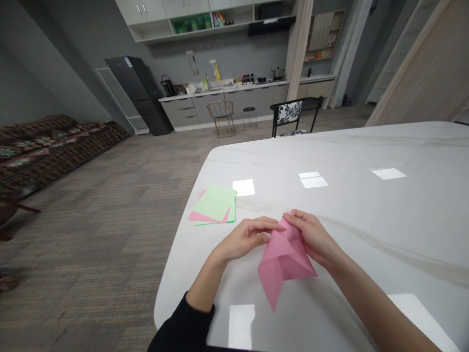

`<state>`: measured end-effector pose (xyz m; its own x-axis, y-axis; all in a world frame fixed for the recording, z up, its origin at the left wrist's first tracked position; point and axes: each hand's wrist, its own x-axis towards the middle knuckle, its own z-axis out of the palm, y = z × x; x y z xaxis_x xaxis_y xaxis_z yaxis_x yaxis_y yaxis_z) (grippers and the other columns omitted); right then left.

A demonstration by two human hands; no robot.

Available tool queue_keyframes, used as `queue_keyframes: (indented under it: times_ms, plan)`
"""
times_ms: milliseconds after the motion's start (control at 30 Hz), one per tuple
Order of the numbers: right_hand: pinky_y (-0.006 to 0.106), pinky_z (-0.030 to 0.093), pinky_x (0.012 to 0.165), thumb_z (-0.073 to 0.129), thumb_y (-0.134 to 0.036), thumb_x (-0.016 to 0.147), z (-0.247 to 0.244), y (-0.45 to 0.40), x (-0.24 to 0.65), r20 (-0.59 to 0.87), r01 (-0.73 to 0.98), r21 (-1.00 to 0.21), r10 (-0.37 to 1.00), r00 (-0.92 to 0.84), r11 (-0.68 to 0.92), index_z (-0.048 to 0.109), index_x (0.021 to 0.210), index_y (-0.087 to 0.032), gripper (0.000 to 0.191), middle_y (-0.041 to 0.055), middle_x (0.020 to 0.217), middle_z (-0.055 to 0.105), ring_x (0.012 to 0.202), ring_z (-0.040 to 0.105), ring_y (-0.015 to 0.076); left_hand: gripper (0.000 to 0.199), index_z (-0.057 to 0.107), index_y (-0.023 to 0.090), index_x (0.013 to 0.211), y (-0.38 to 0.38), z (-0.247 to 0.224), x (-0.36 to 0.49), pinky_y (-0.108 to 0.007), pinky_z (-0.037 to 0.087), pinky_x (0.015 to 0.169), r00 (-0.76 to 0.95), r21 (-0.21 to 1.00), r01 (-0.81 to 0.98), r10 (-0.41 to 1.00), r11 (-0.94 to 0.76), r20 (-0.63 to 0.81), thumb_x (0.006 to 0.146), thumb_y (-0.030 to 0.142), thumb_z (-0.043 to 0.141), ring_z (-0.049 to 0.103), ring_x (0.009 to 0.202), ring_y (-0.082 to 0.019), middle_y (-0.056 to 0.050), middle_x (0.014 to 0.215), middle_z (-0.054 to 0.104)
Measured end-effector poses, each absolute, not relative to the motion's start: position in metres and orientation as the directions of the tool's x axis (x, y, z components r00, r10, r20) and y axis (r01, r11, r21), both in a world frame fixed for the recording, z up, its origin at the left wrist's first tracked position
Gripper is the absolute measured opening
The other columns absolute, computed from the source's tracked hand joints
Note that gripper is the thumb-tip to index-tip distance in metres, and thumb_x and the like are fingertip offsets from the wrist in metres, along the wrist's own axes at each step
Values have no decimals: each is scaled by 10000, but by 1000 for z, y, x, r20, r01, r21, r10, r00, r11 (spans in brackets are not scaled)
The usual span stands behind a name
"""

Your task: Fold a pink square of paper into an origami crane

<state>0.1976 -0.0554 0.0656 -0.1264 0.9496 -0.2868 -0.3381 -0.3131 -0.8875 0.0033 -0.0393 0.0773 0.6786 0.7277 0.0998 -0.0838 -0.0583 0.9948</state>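
Note:
My left hand (245,238) and my right hand (307,235) hold a folded sheet of pink origami paper (284,266) between them, just above the table. The fingers of both hands pinch its upper part, and its lower points hang toward the tabletop. To the left lies a small stack of loose paper (214,205), with light green sheets on top and a pink sheet showing beneath. Neither hand touches that stack.
The white marble-patterned table (351,161) has a rounded corner near the stack, and its edge drops to a carpeted floor at the left. Beyond stand a black-and-white chair, a gold chair, a sofa, a refrigerator and kitchen counters.

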Motion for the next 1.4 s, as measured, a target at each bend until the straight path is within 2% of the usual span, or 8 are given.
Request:
queue_keyframes:
  times_ms: [133, 333, 533, 667, 800, 1100, 1267, 1400]
  plan:
    - [226, 345, 508, 726, -413, 750, 68, -56, 197, -280, -360, -881, 951, -127, -307, 528, 685, -193, 302, -42, 623, 520, 533, 449, 98, 338, 715, 232, 1087, -37, 76, 2, -385, 466, 928, 677, 992, -124, 734, 28, 64, 767, 341, 713, 560, 1153, -289, -109, 1260, 601]
    - [266, 431, 518, 757, -427, 717, 76, -61, 193, -291, -216, -920, 939, -181, -327, 575, 888, -205, 334, 20, 750, 660, 585, 595, 165, 402, 695, 161, 1113, -32, 58, 4, -347, 498, 789, 577, 976, -156, 816, 151, -34, 745, 316, 737, 663, 812, -216, -90, 850, 713]
    - [319, 491, 552, 683, -446, 773, 65, -58, 193, -287, -107, -949, 954, -88, -295, 503, 1089, -245, 415, 56, 896, 693, 650, 654, 213, 332, 730, 126, 907, -29, 47, 12, -261, 465, 637, 406, 968, -177, 909, 179, -94, 735, 410, 733, 610, 674, -153, -62, 765, 692]
    - [443, 511, 827, 659, -384, 800, 52, -55, 194, 99, 230, -970, 993, 68, 80, 508, 1152, -279, 397, 106, 1238, 576, 1082, 595, 299, 375, 703, 110, 744, -28, 39, 18, -203, 360, 506, 199, 971, -200, 976, 131, -90, 805, 474, 633, 488, 547, -88, -22, 649, 623]
    - [490, 385, 1037, 582, -283, 861, 49, -56, 190, 335, 506, -779, 928, -163, 370, 692, 957, -279, 146, 68, 1355, 484, 1282, 433, 307, 326, 714, 125, 940, -28, 36, 20, -212, 395, 543, 182, 945, -284, 977, 163, -114, 774, 402, 668, 568, 656, -134, -63, 811, 688]
    - [423, 495, 975, 538, -258, 897, 48, -61, 176, 256, 353, -873, 932, -255, 337, 698, 1104, -295, 265, 48, 1430, 415, 1160, 552, 252, 399, 637, 185, 1152, -45, 37, 44, -339, 478, 879, 230, 787, -567, 965, 241, -129, 858, 450, 591, 611, 1045, -244, -111, 1138, 660]
    - [506, 377, 1071, 543, -245, 887, 41, -64, 172, 275, 497, -785, 927, -254, 369, 719, 1074, -301, 263, 38, 1502, 336, 1332, 382, 314, 451, 613, 158, 1158, -50, 36, 53, -328, 491, 857, 198, 685, -657, 949, 315, -246, 884, 507, 529, 629, 988, -230, -122, 1070, 659]
    - [560, 338, 1060, 560, -282, 877, 41, -64, 177, 303, 554, -751, 932, -197, 361, 746, 996, -289, 221, 69, 1479, 365, 1363, 320, 349, 421, 626, 139, 990, -48, 34, 51, -284, 489, 723, 107, 748, -617, 968, 243, -226, 852, 532, 564, 617, 786, -174, -73, 881, 648]
